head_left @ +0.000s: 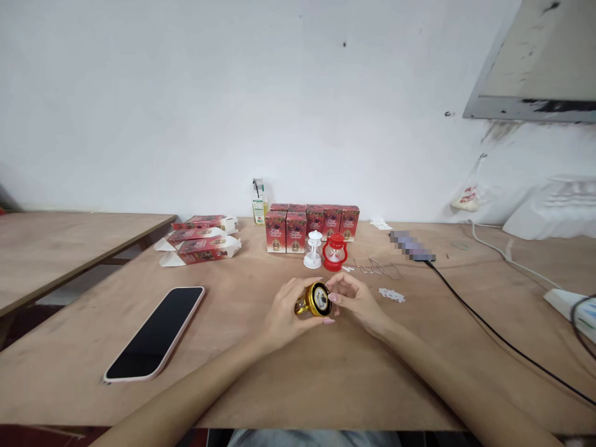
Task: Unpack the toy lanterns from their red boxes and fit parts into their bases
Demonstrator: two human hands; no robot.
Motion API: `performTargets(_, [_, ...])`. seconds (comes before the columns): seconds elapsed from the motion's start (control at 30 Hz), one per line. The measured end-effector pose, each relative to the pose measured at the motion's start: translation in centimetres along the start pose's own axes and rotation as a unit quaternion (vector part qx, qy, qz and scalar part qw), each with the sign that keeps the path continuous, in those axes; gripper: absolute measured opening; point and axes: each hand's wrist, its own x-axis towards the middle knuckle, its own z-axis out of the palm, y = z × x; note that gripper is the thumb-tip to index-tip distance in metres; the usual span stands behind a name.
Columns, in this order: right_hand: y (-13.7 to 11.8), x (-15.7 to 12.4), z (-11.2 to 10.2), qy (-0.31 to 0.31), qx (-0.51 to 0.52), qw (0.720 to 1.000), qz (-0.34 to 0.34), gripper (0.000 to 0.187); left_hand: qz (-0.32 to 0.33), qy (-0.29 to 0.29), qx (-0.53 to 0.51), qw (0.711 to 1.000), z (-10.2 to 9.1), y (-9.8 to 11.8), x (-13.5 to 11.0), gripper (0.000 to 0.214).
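My left hand (288,310) is wrapped round a small gold lantern (302,304), tipped so that its round underside, with a black rim and a pale centre, faces me. At the right edge of that underside, my right hand (354,301) has its thumb and fingertips drawn together; whatever is between them is too small to make out. Just beyond my hands stand a white mini lantern (313,251) and a red mini lantern (334,253). To their right lie thin bent wire handles (377,267) and a few small white pieces (392,295).
Several red printed boxes (285,233) stand in rows near the wall. Opened flat boxes (205,248) lie left of them. A phone (156,332) rests at the left, and a blurred device (412,246) with a black cable (484,323) at the right. A small carton (258,202) stands behind.
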Motion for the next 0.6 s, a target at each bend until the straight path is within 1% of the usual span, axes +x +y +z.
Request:
performTargets(0.17, [0.17,-0.01,0.04,-0.001,0.014,0.999,0.029,0.032,-0.006,-0.004,-0.006,1.0,0.16,0.08,-0.13,0.061])
performTargets(0.37, [-0.14,-0.11,0.17,-0.018,0.003,0.999,0.048,0.033,0.0,-0.008,-0.009,1.0,0.19,0.1,-0.16,0.059])
performTargets(0.5, [-0.47,-0.15,0.16,-0.045,0.03,0.995,0.083,0.036,0.004,-0.02,-0.006,1.0,0.24,0.22,-0.19,0.059])
performTargets(0.6, [-0.37,-0.16,0.03,-0.049,0.061,0.993,0.086,0.035,0.004,-0.02,-0.004,1.0,0.44,0.22,-0.18,0.059])
